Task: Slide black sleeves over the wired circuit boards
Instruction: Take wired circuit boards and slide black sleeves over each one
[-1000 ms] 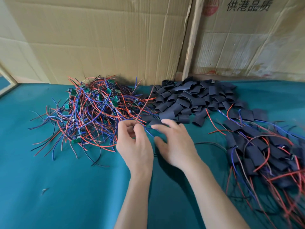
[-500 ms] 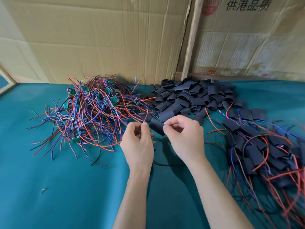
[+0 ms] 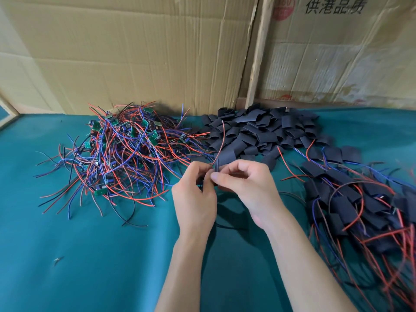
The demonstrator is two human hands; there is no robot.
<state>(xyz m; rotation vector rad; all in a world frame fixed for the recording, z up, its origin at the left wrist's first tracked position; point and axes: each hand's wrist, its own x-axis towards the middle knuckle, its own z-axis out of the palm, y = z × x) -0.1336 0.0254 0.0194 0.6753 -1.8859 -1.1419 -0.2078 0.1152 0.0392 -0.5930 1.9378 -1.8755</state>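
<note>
Box (image 3: pixel 337 52) behind sleeve pile (image 3: pixel 258 129) reads "供港品质". In front of pile: L hand (image 3: pixel 194 194) & R hand (image 3: pixel 245 185) both pinch one black sleeve (image 3: pixel 216 166), red wire (image 3: pixel 221 140) sticking up.

Teal-covered table (image 3: pixel 94 255) — wired boards heap (image 3: pixel 126 154) (left), loose sleeves (image 3: pixel 258 131), sleeved boards (image 3: pixel 360 206).

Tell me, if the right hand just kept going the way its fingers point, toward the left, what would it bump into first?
Almost at once the left hand: the right hand already meets it fingertip to fingertip around a black sleeve. Past that, probably the pile of wired circuit boards, though depth is uncertain.
</note>
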